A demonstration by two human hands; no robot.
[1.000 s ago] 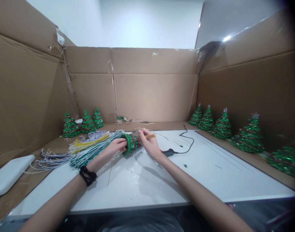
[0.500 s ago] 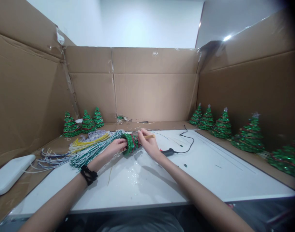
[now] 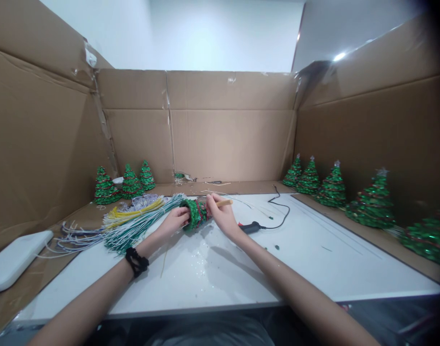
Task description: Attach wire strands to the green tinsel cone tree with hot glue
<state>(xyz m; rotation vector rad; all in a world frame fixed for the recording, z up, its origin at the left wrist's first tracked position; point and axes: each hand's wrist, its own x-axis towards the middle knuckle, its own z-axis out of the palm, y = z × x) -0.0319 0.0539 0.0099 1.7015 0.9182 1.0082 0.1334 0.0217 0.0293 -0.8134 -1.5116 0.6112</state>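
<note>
A small green glitter tree (image 3: 195, 213) with red bands lies on its side on the white table (image 3: 313, 259), its base toward me on the left. My left hand (image 3: 175, 220) is closed around that base. My right hand (image 3: 221, 215) grips the tree's narrow end and pinches a short tan stick (image 3: 224, 203) that points right. A black band sits on my left wrist.
Bundles of green, white and yellow wires (image 3: 133, 222) lie left of the tree. A black tool with a cord (image 3: 254, 226) rests just right of my right hand. Finished trees stand at the back left (image 3: 128, 182) and along the right ledge (image 3: 331, 187). Cardboard walls (image 3: 230, 125) surround the table. A white box (image 3: 14, 259) sits far left.
My left forearm has shifted slightly right and forward; both hands keep their hold on the tree, which has barely moved.
</note>
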